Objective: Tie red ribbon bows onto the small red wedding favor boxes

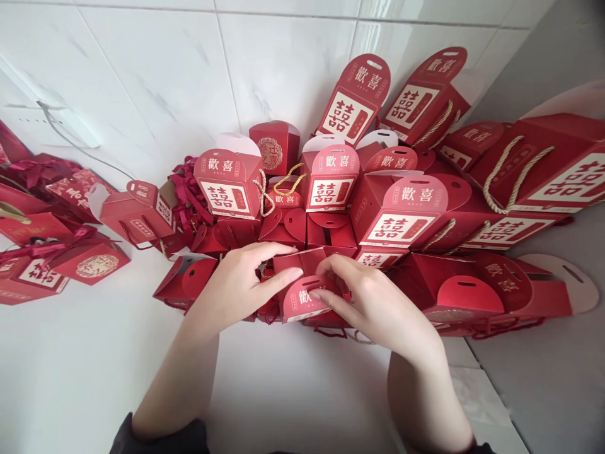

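Note:
A small red paper gift box (305,296) with white lettering on its rounded front flap is between my two hands at the middle of the view. My left hand (246,277) grips its left side, thumb along the upper edge and fingers behind. At the right, my right hand (363,284) has its fingers curled over the flap, with the thumb against the front. The box top looks partly open. Its lower part and some of my fingertips are hidden.
Red gift boxes are stacked close behind and right, including a rope-handled box (227,183) and a tall one (397,211). More boxes (89,252) lie at the left. Dark red ribbons (189,195) are bunched near the tiled wall (155,69). A grey cable (85,148) runs from the wall.

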`<state>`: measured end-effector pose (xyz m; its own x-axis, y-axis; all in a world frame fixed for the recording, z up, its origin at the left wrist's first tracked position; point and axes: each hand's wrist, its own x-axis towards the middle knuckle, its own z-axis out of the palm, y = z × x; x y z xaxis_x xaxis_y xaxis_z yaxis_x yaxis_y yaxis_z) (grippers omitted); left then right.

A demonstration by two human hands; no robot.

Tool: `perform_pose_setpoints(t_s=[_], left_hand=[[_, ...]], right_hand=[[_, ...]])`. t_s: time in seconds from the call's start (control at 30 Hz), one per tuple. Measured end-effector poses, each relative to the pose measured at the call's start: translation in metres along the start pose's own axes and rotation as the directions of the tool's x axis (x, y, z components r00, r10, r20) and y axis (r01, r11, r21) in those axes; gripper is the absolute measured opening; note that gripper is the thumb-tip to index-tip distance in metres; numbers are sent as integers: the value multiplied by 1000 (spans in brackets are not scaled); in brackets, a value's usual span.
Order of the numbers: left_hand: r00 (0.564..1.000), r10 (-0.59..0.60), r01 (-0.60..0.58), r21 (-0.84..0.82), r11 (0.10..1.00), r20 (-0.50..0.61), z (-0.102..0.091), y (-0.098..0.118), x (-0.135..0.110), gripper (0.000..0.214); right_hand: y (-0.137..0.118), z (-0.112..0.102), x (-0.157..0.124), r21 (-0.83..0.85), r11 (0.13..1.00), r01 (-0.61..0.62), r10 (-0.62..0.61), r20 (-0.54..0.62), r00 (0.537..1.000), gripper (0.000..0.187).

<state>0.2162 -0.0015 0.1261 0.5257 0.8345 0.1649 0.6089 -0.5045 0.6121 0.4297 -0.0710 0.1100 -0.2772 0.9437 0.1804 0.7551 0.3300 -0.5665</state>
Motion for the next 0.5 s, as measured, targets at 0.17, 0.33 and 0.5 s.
perform_pose_setpoints(t_s=[0.17, 0.33, 0.5], left_hand=[[985, 81, -91, 60, 994, 151, -3, -4, -1, 58], [971, 69, -103, 139, 985, 229, -1, -10, -2, 55], [958, 80, -133, 181, 974, 277, -2, -11, -3, 48]], right_hand=[[3, 8, 5, -107, 994, -33, 21, -110, 994, 21], [4, 8, 5, -113, 993, -16, -1, -144, 990, 25], [3, 8, 6, -72, 996, 46, -51, -70, 996, 13]])
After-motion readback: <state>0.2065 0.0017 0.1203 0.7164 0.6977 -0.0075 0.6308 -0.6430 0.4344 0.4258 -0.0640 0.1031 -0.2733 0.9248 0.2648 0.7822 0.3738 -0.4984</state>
